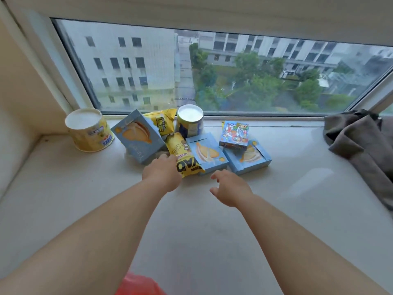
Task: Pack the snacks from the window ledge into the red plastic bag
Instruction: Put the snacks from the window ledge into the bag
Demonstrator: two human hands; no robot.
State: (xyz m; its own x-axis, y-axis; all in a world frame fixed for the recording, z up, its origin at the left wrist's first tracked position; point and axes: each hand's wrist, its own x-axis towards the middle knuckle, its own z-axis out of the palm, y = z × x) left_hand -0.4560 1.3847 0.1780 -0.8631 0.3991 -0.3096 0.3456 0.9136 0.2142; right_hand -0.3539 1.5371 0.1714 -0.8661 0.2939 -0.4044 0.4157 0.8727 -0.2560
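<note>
Pale, smooth stone formed the window ledge (63, 188), and on it the snacks sat clustered against the glass. The left hand (162, 174) reached the glossy yellow foil packet (182, 155), its fingers hidden behind the knuckles, so I could not tell whether it gripped. Just left of it a light-blue cardboard box (138, 138) stood tilted; further left stood a round yellow tub (89, 129). The right hand (230, 188) hovered with fingers loosely spread, holding nothing. Just beyond it lay two flat blue boxes (207, 153) (249, 157), a small colourful carton (235, 134) resting on the farther one. Bare ledge lay open around both wrists. A corner of the red plastic bag (139, 284) showed below the forearms. Crumpled grey cloth (361, 143) lay far right.
</note>
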